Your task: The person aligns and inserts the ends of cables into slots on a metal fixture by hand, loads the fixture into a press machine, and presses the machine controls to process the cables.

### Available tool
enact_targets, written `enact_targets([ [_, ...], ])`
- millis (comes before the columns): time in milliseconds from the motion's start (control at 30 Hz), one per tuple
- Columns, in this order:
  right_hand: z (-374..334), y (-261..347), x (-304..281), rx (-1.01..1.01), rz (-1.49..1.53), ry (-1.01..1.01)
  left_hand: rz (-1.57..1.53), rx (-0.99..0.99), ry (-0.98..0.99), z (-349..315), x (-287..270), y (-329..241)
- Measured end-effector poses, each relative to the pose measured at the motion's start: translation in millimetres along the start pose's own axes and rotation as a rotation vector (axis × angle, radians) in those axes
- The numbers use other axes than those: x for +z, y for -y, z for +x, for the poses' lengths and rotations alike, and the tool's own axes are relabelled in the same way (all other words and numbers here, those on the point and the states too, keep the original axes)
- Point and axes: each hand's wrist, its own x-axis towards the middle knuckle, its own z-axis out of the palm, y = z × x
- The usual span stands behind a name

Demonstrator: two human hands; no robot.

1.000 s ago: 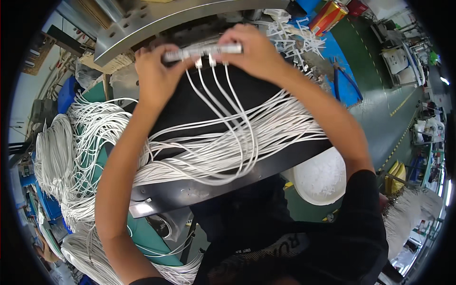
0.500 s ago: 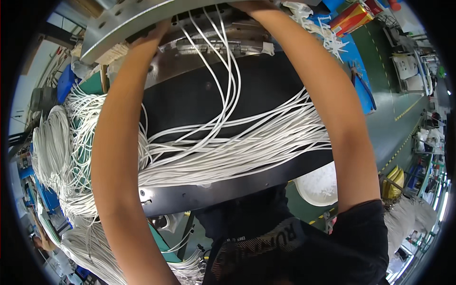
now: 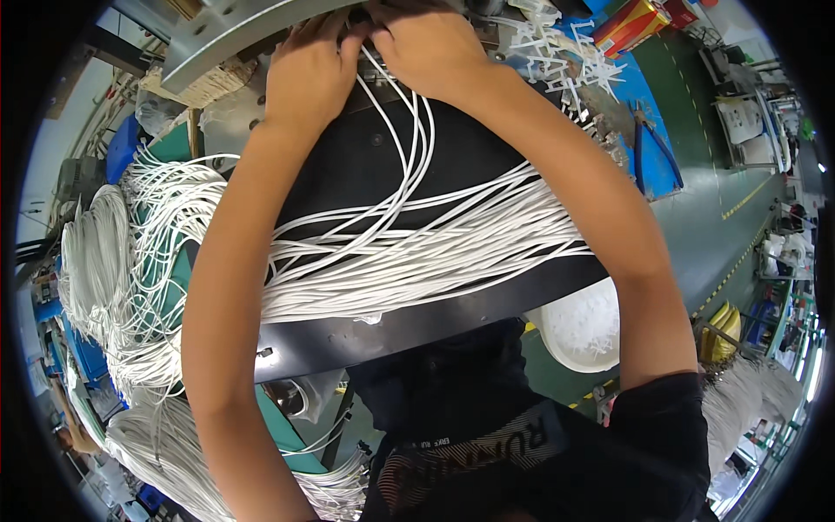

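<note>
Both hands are side by side at the far edge of the black work surface, close under a metal machine beam (image 3: 261,35). My left hand (image 3: 306,76) has its fingers bent forward and together, its thumb near the right thumb. My right hand (image 3: 426,50) is closed likewise, its fingertips hidden by the machine. Several white cables (image 3: 417,143) run up from the table and pass between and under the hands; what the fingertips grip is hidden. A thick layer of white cables (image 3: 409,261) lies across the surface between my forearms.
More white cables (image 3: 96,252) hang in bundles at the left. On the right, a blue mat (image 3: 652,157) bears blue-handled pliers (image 3: 642,152) and white plastic pieces (image 3: 565,61). A white bucket (image 3: 541,326) with white bits stands below the table's right edge.
Both hands have come back from beneath the machine beam and nearer each other, so their backs now show. The cables' upper ends are now partly covered by the hands.
</note>
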Motion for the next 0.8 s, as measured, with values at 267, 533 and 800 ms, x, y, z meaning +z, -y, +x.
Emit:
enact_targets([
  [267,1,27,22,0.173,0.435,-0.22,-0.093,-0.081,0.071,-27,-38,-2],
  [533,47,2,30,0.796,2.282,-0.435,-0.21,0.037,0.467,-82,-157,-100],
  [800,-190,-24,-158,0.541,0.957,-0.452,0.02,0.1,0.751,-222,-209,-100],
])
